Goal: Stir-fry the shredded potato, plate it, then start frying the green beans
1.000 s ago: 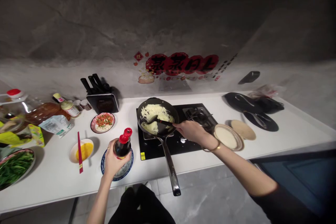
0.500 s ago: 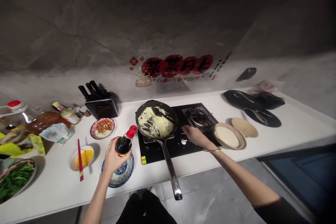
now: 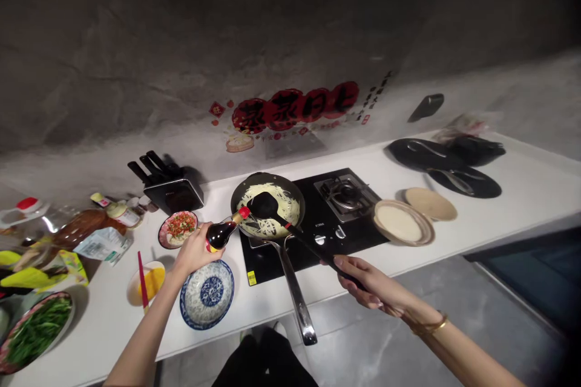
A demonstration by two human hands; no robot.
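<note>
My left hand (image 3: 193, 252) is closed around a soy sauce bottle (image 3: 221, 234), dark with a red cap. The bottle tilts right, its cap near the left rim of the frying pan (image 3: 294, 184). Pale shredded food (image 3: 282, 202) lies in the pan, which sits on the left burner with its metal handle towards me. My right hand (image 3: 370, 283) grips the long handle of a black spatula (image 3: 264, 205). Its wide rounded head is over the shreds and hides part of them. Below the bottle stands a blue-and-white plate (image 3: 195, 299).
Left of the plate are a bowl of beaten egg (image 3: 153, 281) with red chopsticks (image 3: 143, 281), a plate of chopped seasonings (image 3: 180, 227) and a bowl of greens (image 3: 39, 329). A knife block (image 3: 175, 195) stands behind. Right of the cooktop (image 3: 313, 248) is a lidded container (image 3: 402, 224).
My right hand has moved down and towards me and now grips the spatula, whose head has shifted over the shreds. The bottle has tipped from near upright towards the pan.
</note>
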